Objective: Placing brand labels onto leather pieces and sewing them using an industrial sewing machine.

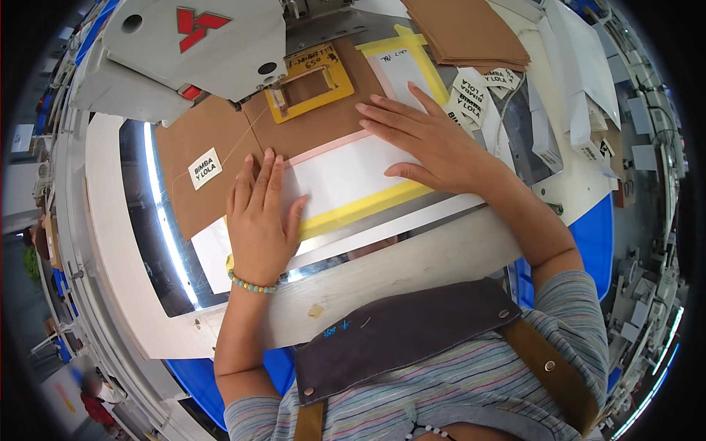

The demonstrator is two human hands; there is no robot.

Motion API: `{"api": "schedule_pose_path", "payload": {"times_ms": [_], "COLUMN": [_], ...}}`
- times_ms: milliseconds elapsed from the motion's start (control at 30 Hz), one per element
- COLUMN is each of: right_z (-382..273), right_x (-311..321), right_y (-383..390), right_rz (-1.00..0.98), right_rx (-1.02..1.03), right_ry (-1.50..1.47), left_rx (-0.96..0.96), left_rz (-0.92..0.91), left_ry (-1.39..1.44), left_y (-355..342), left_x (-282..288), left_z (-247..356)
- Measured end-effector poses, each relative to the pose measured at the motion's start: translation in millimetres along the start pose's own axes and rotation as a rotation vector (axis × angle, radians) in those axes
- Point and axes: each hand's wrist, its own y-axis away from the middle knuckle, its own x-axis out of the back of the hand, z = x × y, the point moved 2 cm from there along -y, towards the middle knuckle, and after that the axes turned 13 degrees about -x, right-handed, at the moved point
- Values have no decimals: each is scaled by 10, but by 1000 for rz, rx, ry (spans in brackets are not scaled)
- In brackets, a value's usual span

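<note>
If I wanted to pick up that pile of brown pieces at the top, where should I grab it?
Probably the brown pile's near edge, by its left corner, coming from the near side with thumb on top. It looks flat, with that edge facing this way, and the white labels lie farther right along it.

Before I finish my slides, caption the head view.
Left hand and right hand spread over white sheet and brown material, near yellow frame.
</note>
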Motion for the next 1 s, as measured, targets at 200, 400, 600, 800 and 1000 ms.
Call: {"api": "schedule_pose_path", "payload": {"times_ms": [200,400,600,800,1000], "right_z": [137,229,140,120,107], "right_x": [378,413,83,52,75], "right_y": [24,177,162,168,152], "right_rz": [265,226,126,37,10], "right_rx": [-35,-43,-9,-22,-17], "right_ry": [100,6,-6,68,59], "left_rx": [16,7,30,43,-7], "left_rz": [49,2,47,0,92], "left_ry": [24,47,5,-26,-47], "left_y": [25,-5,5,33,64], "left_x": [17,-22,8,4,40], "left_z": [2,-8,-8,-14,10]}}
